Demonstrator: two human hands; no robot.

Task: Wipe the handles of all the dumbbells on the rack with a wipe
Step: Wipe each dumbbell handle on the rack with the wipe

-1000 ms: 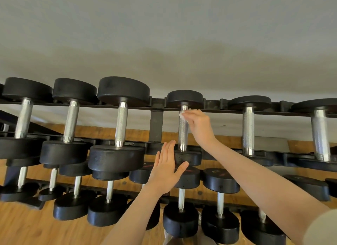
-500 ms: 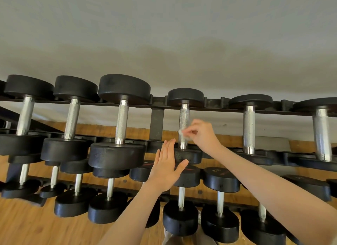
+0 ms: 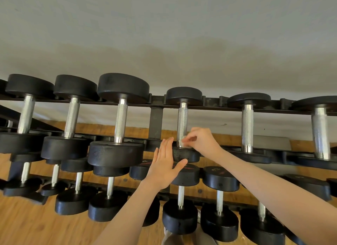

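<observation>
while the right hand pinches the wipe against the bottom of the fourth handle on the rack, the left hand, flat and holding nothing, presses that dumbbell's near head, likely to steady it.

Head view: worn on the person's head, wide-angle
Facing: forward at the dumbbell rack and wall
Nearness: close, within arm's reach
Shared views: only one
</observation>
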